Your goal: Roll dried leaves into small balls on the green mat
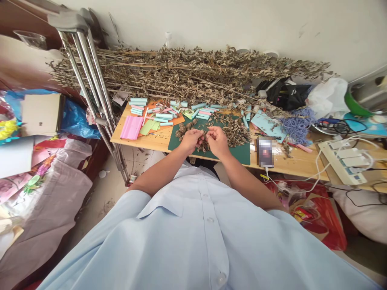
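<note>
Before a plain white wall (302,24), on a light-brown wooden table (160,141), crumpled dried brown leaves (238,133) lie just beside the right hand (218,141); it and the left hand (192,140) pinch, on what I cannot tell

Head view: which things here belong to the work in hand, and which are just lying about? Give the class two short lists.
Likely part of the work:
left hand
right hand
dried leaves
brown clumps by the left hand
green mat underneath

Seemingly just lying about:
phone
metal crutch
blue cord
power strip
</note>
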The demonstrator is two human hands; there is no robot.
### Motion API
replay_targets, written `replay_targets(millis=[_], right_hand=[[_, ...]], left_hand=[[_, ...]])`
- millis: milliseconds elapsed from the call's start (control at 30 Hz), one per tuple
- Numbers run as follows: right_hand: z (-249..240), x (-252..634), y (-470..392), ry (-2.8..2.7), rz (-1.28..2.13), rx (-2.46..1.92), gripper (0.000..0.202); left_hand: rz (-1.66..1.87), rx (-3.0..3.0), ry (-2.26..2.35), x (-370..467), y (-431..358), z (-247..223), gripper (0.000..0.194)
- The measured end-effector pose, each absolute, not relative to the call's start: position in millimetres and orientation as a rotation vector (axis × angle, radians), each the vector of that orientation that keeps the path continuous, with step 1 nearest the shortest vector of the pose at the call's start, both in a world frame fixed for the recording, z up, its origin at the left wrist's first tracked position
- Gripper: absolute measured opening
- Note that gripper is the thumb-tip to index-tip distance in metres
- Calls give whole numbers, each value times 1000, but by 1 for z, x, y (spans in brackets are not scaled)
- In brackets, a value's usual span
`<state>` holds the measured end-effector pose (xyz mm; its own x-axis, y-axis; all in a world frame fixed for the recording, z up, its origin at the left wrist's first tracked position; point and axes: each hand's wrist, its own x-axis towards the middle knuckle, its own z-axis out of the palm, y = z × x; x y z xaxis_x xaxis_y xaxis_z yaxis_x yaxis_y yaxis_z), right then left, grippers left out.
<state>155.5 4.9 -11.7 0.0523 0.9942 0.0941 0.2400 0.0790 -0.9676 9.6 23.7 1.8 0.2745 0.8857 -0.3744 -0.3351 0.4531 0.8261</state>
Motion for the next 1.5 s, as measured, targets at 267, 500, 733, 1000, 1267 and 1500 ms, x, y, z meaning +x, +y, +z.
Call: replay_targets(millis=[267, 500, 733, 1000, 1267, 1500], right_hand=[[-8, 157, 4, -1321, 960, -1290, 37], [-9, 155, 6, -1301, 968, -1318, 38], [-12, 154, 3, -1315, 968, -1323, 39], [-10, 153, -1, -1313, 937, -1310, 37], [-6, 154, -2, -1320, 921, -1321, 37], [5, 157, -13, -1330, 968, -1271, 30]], left_hand=[[948, 779, 1063, 5, 29, -1, 32], [823, 776, 964, 6, 25, 7, 32], [848, 741, 946, 12, 22, 7, 26], [887, 689, 946, 16, 21, 2, 16], [909, 638, 955, 14, 23, 8, 18], [943, 736, 961, 5, 28, 6, 18]])
